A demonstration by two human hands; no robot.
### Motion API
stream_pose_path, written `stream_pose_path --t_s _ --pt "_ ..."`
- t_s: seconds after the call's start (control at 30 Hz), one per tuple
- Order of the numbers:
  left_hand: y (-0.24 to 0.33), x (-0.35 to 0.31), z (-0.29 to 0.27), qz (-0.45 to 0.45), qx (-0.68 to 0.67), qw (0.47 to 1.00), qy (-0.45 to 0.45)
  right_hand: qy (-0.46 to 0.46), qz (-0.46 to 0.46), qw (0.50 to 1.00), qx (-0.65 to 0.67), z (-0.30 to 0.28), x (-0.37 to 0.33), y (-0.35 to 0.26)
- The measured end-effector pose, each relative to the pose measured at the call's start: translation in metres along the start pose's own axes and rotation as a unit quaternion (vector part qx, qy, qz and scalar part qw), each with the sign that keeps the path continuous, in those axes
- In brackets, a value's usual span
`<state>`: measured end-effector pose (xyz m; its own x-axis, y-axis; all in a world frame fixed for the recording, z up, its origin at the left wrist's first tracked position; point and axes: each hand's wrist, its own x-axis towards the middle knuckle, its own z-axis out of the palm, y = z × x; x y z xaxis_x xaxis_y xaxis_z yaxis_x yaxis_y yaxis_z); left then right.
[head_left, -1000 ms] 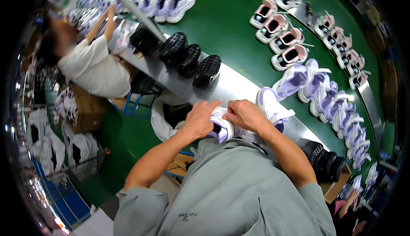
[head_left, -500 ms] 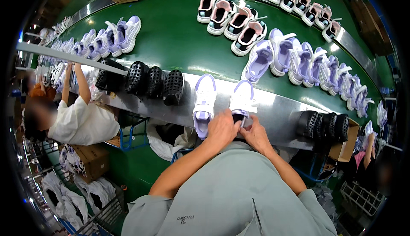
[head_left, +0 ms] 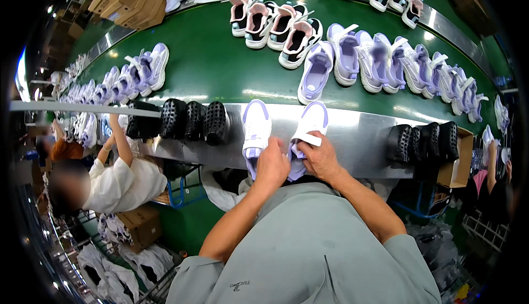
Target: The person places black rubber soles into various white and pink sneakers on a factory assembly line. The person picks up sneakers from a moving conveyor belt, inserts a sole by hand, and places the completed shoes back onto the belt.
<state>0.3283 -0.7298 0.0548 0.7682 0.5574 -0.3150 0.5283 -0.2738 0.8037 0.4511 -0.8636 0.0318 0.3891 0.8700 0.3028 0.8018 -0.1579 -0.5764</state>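
1. Head view: two white and purple shoes side by side on the metal ledge (head_left: 352, 133), toes pointing away.
2. Left hand (head_left: 273, 163) close to the right one, resting on the heel of the left shoe (head_left: 256, 130); grip hard to tell.
3. Right hand (head_left: 319, 158) clamped on the heel of the right shoe (head_left: 308, 133).
4. Might slip off toward the body: heels right at the ledge's near side.
5. Might bump the black soles (head_left: 193, 119) just beside: little room.

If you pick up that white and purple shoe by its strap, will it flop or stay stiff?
The shoe would probably keep its shape: its thick sole looks firm. The strap under the right hand looks thin, so it likely bends. It seems light, and lying flat on the metal ledge it should not roll.
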Motion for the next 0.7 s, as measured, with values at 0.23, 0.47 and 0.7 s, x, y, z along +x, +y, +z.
stream_pose_path --t_s 0.23,0.47,0.7 --pt "0.013 -0.007 0.017 0.337 0.277 0.899 0.048 0.093 0.306 0.947 0.032 -0.005 -0.029 -0.017" --pt "-0.002 -0.012 0.016 0.364 0.309 0.875 0.076 0.039 0.487 0.81 0.325 0.0 -0.045 -0.014" --pt "0.039 -0.014 0.02 0.389 0.342 0.855 0.018 -0.017 0.365 0.914 0.176 0.003 -0.047 -0.015"
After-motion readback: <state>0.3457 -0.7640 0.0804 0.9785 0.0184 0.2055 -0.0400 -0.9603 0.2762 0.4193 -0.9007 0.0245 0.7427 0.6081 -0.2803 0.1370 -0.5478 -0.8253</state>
